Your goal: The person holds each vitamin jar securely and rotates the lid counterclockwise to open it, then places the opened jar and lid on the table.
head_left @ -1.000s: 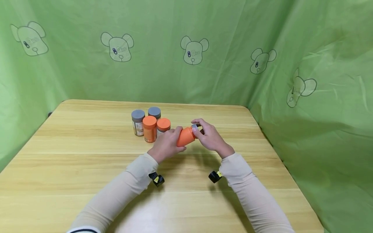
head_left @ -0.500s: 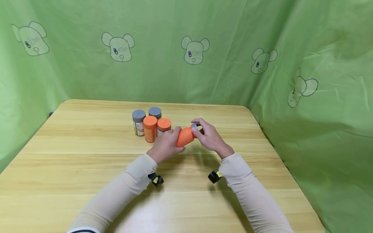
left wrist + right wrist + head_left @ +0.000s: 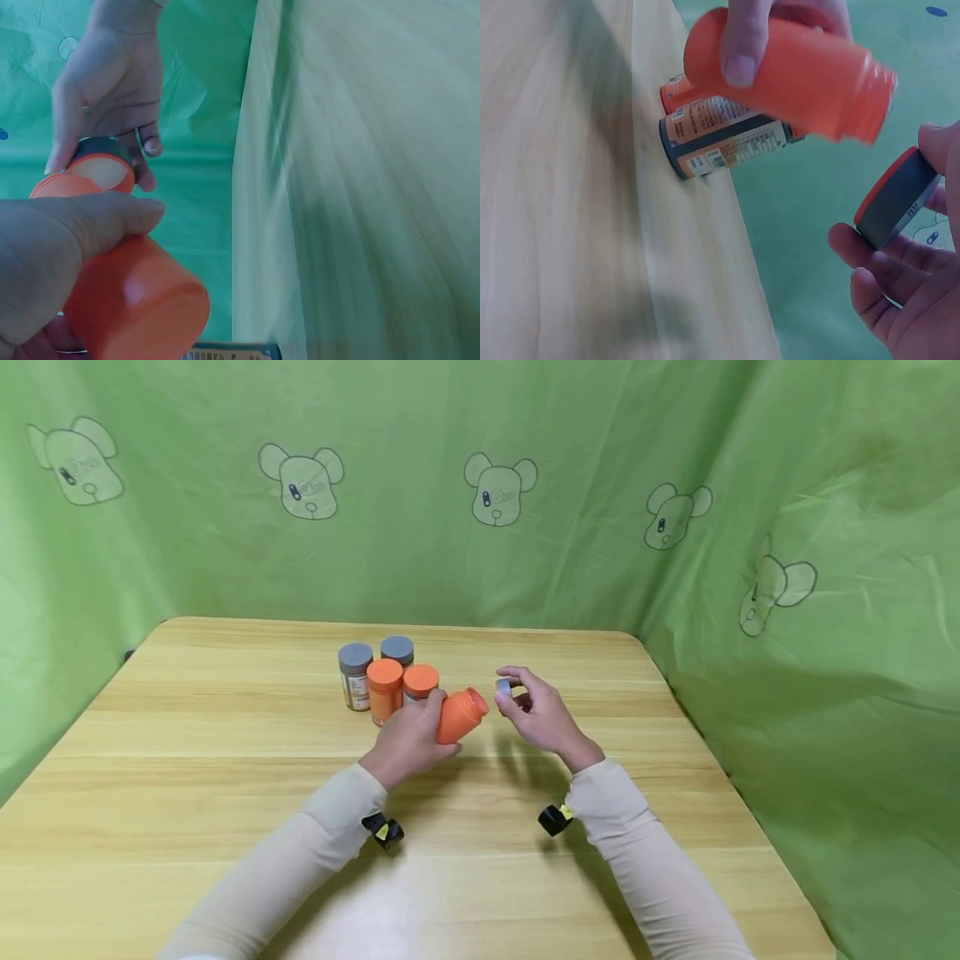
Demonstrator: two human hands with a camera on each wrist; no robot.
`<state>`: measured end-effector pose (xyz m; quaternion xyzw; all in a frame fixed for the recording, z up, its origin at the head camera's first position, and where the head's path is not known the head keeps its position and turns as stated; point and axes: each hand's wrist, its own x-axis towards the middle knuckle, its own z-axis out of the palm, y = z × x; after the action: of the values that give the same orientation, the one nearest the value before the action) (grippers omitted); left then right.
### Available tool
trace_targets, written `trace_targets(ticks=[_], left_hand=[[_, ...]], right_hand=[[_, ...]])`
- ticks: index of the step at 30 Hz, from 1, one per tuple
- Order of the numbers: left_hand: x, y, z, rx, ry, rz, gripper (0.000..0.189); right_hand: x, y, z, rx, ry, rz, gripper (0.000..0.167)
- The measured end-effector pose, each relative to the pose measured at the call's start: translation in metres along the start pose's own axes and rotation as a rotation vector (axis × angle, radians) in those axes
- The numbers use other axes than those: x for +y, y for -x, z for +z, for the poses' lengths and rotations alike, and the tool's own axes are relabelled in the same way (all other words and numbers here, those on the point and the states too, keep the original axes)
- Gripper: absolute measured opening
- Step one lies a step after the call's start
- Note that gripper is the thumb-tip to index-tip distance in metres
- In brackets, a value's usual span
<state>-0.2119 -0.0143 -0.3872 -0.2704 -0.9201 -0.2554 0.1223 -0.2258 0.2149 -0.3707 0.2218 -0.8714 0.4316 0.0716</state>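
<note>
My left hand (image 3: 411,735) grips an orange bottle (image 3: 459,717) round its body, tilted with its uncapped, threaded mouth toward the right. Between thumb and fingers, my right hand (image 3: 542,710) pinches a grey cap (image 3: 503,687), a short gap away from the bottle mouth. In the right wrist view the cap (image 3: 896,199) shows an orange inner rim, and the bottle neck (image 3: 868,101) is bare. The left wrist view shows the pale inside of the cap (image 3: 101,171) facing the bottle (image 3: 142,300). Both things are held above the table.
Behind the left hand stand two grey-capped jars (image 3: 356,675) (image 3: 397,648) and two orange-capped jars (image 3: 386,692) (image 3: 422,680), close together. They stand on a wooden table (image 3: 225,793). A green curtain (image 3: 405,560) with printed bear heads surrounds its back and right side.
The grey cap has come off the orange bottle. My left hand has drawn the bottle left and slightly down, while my right hand with the cap has stayed nearly in place.
</note>
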Motion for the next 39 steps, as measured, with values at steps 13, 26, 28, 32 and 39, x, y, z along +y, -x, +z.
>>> trace_targets(ticks=[13,26,28,32,39], left_hand=[[-0.03,0.022,-0.012,0.057,0.1,-0.015,0.073],[-0.065,0.042,-0.03,0.031,0.166,-0.174,0.073],[-0.07,0.043,-0.033,0.024,0.188,-0.2,0.071],[-0.08,0.045,-0.039,0.015,0.212,-0.248,0.068],[-0.097,0.049,-0.042,0.003,0.224,-0.34,0.058]], right_hand=[[0.018,0.007,-0.003,-0.028,0.02,0.159,0.044],[0.049,0.014,-0.008,-0.082,0.118,0.203,0.045],[0.051,0.015,-0.009,-0.087,0.119,0.217,0.044],[0.056,0.016,-0.011,-0.089,0.134,0.244,0.044],[0.065,0.019,-0.013,-0.048,0.197,0.263,0.038]])
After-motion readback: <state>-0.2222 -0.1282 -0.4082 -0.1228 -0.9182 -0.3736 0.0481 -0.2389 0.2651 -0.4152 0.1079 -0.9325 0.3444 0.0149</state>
